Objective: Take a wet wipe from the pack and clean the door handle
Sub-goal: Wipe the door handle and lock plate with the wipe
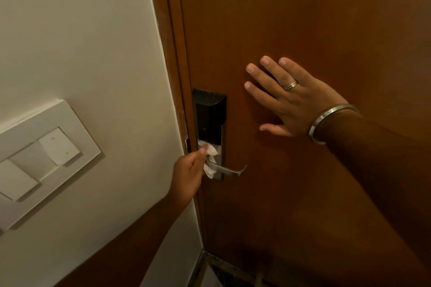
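Left hand (189,177) pinches a white wipe (210,158) against the door handle (227,170); right hand (286,100) lies open and empty on the brown door (303,18), beside a cream wall (81,42).

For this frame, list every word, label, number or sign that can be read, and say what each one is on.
No text can be read in this frame.
Switch panel on the wall: small marks on one rocker, too small to read.
Black lock unit above the door handle: no visible lettering, only a faint dot.
Wet wipe in the left hand: blank.
Ring and bangle on the right hand: no visible engraving.
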